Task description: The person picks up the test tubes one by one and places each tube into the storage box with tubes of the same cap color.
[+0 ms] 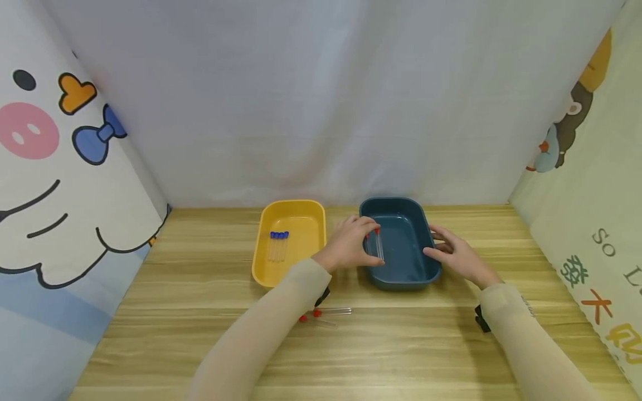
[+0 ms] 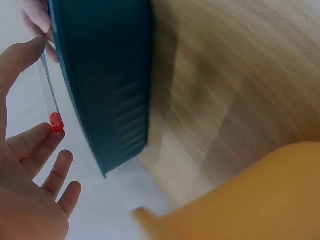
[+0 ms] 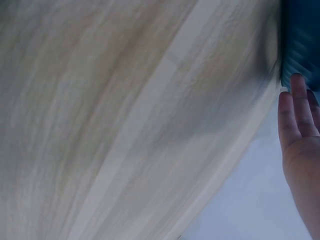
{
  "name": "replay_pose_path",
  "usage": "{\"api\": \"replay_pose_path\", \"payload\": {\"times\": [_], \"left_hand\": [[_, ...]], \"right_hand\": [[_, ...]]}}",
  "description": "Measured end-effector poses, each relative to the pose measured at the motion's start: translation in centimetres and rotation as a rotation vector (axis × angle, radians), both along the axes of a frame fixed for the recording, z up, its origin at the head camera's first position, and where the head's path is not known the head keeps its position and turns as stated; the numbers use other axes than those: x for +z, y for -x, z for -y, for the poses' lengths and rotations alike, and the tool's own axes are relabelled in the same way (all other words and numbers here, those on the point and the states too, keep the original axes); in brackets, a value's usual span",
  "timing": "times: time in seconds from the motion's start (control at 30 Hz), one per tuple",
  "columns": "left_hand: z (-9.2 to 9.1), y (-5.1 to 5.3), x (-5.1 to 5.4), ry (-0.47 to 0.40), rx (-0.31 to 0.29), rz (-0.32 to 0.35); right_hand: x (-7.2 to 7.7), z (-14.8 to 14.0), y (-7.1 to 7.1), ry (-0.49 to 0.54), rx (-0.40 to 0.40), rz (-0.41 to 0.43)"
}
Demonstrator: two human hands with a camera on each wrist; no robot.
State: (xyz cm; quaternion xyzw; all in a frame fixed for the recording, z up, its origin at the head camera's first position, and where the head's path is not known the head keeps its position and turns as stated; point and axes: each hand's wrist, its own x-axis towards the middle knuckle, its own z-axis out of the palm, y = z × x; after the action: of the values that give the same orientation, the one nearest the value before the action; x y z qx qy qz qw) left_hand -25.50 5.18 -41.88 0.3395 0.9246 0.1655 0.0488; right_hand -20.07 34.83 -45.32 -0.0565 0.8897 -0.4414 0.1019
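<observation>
My left hand [image 1: 351,242] pinches a clear test tube with a red cap [image 1: 379,245] between thumb and fingers, above the left side of a dark blue bin [image 1: 401,278]. In the left wrist view the red cap [image 2: 56,122] sits at the fingertips, with the thumb at the tube's other end. Another red cap [image 1: 366,236] shows beside those fingers; its tube is partly hidden. At the bin's right side is my right hand [image 1: 458,259], thumb by the rim. Its fingers [image 3: 301,107] extend fairly straight against the outer wall in the right wrist view.
A yellow bin [image 1: 293,206] stands left of the blue one and holds several blue-capped tubes [image 1: 278,248]. More red-capped tubes [image 1: 335,312] lie on the wooden table [image 1: 401,351], partly covered by the left sleeve. A white curtain [image 1: 321,111] hangs behind.
</observation>
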Motion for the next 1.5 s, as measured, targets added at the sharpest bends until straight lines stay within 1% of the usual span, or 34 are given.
{"api": "replay_pose_path", "payload": {"times": [0.17, 0.27, 0.47, 0.6, 0.67, 0.77, 0.9, 1.07, 1.27, 1.37, 1.5], "left_hand": [[-0.6, 1.2, -1.4, -0.004, -0.009, 0.031], [-1.0, 1.8, -2.0, 0.005, -0.018, 0.027], [-1.6, 2.6, -2.6, 0.005, -0.049, 0.048], [-1.9, 3.1, -3.0, -0.012, -0.038, 0.064], [-2.1, 3.3, -3.2, -0.002, -0.031, 0.066], [-2.5, 3.4, -3.1, 0.048, -0.018, 0.051], [-3.0, 3.2, -2.8, 0.129, 0.006, 0.015], [-3.3, 3.0, -2.8, 0.171, 0.027, -0.007], [-3.3, 2.9, -2.7, 0.165, 0.022, -0.015], [-3.2, 3.0, -2.7, 0.137, 0.025, -0.002], [-3.0, 3.1, -2.6, 0.079, 0.047, 0.033]], "right_hand": [[0.0, 0.0, 0.0, 0.008, -0.001, -0.001], [-0.1, 0.0, 0.1, 0.015, -0.002, -0.003], [-0.2, -0.2, 0.2, 0.031, -0.002, -0.002], [-0.2, -0.2, 0.3, 0.039, -0.002, -0.013], [-0.2, -0.2, 0.3, 0.038, -0.001, -0.016], [-0.2, -0.3, 0.4, 0.035, -0.005, -0.015], [-0.2, -0.2, 0.4, 0.033, -0.008, -0.007], [-0.3, -0.1, 0.3, 0.033, -0.006, -0.008], [-0.2, 0.0, 0.1, 0.04, -0.005, -0.013], [-0.1, 0.0, 0.2, 0.043, -0.002, -0.015], [0.0, 0.0, 0.1, 0.034, -0.002, -0.016]]}}
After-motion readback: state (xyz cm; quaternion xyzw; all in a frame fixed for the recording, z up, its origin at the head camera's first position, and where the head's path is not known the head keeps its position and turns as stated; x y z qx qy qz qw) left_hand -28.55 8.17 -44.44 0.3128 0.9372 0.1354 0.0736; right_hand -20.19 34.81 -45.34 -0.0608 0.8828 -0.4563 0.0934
